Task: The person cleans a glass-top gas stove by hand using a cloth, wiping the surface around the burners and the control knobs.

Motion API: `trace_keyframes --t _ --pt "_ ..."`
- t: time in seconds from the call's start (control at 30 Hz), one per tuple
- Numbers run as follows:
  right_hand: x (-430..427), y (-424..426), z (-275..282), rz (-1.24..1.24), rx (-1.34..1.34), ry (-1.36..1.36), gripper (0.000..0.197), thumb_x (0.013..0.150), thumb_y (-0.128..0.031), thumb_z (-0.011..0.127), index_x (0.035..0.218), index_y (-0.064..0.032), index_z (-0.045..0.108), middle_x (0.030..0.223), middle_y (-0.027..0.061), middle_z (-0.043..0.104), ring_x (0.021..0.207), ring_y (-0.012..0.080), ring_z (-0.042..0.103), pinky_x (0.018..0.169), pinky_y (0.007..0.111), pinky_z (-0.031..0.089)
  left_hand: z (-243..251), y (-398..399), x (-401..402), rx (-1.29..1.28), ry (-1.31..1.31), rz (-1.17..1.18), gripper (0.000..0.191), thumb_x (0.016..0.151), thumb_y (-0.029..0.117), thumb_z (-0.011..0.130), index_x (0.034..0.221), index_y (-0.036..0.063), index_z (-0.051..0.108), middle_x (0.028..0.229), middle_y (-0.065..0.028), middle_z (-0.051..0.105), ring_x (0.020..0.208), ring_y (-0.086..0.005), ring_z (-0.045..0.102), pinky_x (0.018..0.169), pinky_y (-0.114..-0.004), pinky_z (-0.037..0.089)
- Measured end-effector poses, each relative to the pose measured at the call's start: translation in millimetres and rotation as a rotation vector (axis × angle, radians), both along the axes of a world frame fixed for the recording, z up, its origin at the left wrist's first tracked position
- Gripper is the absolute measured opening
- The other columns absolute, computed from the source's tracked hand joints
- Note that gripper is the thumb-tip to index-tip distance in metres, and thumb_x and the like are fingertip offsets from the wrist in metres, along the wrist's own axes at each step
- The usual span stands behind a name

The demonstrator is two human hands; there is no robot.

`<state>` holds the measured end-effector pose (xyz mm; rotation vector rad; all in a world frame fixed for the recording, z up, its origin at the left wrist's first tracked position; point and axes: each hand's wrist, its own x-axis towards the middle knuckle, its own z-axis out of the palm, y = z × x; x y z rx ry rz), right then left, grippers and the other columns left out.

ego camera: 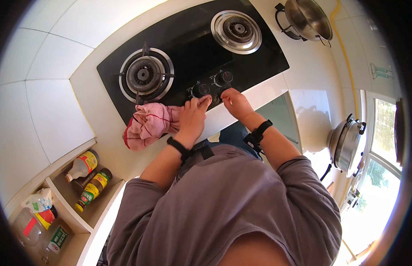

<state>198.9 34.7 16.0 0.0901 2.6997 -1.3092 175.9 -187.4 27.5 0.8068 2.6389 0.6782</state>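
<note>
A black glass two-burner gas hob (192, 43) lies before me, with a round burner at each end. My left hand (194, 114) rests at the hob's front edge on a pink cloth with red lines (152, 121); the cloth is bunched over the front left corner, and one end lies under my fingers. Just above my fingertips is the left control knob (204, 89). My right hand (236, 102), its fingers curled, is at the front edge below the right control knob (227, 76). Whether its fingertips hold something small cannot be told.
Sauce bottles (99, 181) lie in a divided open compartment (89, 221) at lower left, beside clear containers (56, 237). A metal pan (305, 20) stands at upper right, and a lidded steel pot (347, 146) is near the window. White tiles (52, 106) border the left side.
</note>
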Motion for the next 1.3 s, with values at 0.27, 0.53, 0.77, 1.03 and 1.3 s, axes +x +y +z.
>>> trace_keyframes --t 0.27,0.53,0.77,1.03,1.3 --pt "0 59 -4 -0.127 0.115 0.061 0.009 0.088 -0.007 0.064 0.097 -0.0056 0.067 0.095 0.0148 0.066 0.088 0.0362 0.066 0.077 0.042 0.055 -2 23 9 -0.019 -0.065 0.134 0.069 0.083 0.010 0.072 0.148 0.0255 0.052 0.113 -0.0107 0.055 0.106 -0.0336 0.055 0.086 -0.047 0.046" --pt "-48 123 -29 -0.080 0.393 0.434 0.012 0.089 -0.008 0.065 0.101 -0.0076 0.064 0.097 0.0110 0.063 0.095 0.0341 0.061 0.087 0.044 0.052 -9 68 19 -0.025 0.053 0.389 0.070 0.083 0.008 0.072 0.148 0.0221 0.052 0.111 -0.0129 0.055 0.104 -0.0360 0.055 0.087 -0.046 0.046" --pt "-55 138 -46 0.022 0.434 0.526 0.013 0.086 -0.009 0.065 0.098 -0.0093 0.062 0.093 0.0097 0.060 0.090 0.0319 0.060 0.081 0.043 0.051 -25 91 37 -0.025 0.024 0.588 0.069 0.080 0.004 0.073 0.146 0.0183 0.056 0.110 -0.0163 0.056 0.101 -0.0364 0.056 0.090 -0.044 0.046" --pt "-56 139 -47 0.037 0.380 0.564 0.017 0.082 -0.008 0.065 0.099 -0.0089 0.062 0.092 0.0090 0.060 0.089 0.0315 0.059 0.080 0.042 0.050 -34 133 19 -0.019 0.148 0.783 0.070 0.081 -0.001 0.069 0.147 0.0153 0.054 0.116 -0.0189 0.058 0.101 -0.0387 0.056 0.090 -0.042 0.046" --pt "-56 144 -47 0.042 0.396 0.540 0.017 0.082 -0.008 0.065 0.099 -0.0088 0.062 0.093 0.0087 0.060 0.089 0.0310 0.059 0.080 0.042 0.050 -33 137 36 0.011 -0.017 0.808 0.069 0.080 0.004 0.068 0.146 0.0134 0.052 0.120 -0.0169 0.058 0.105 -0.0363 0.054 0.091 -0.042 0.045"
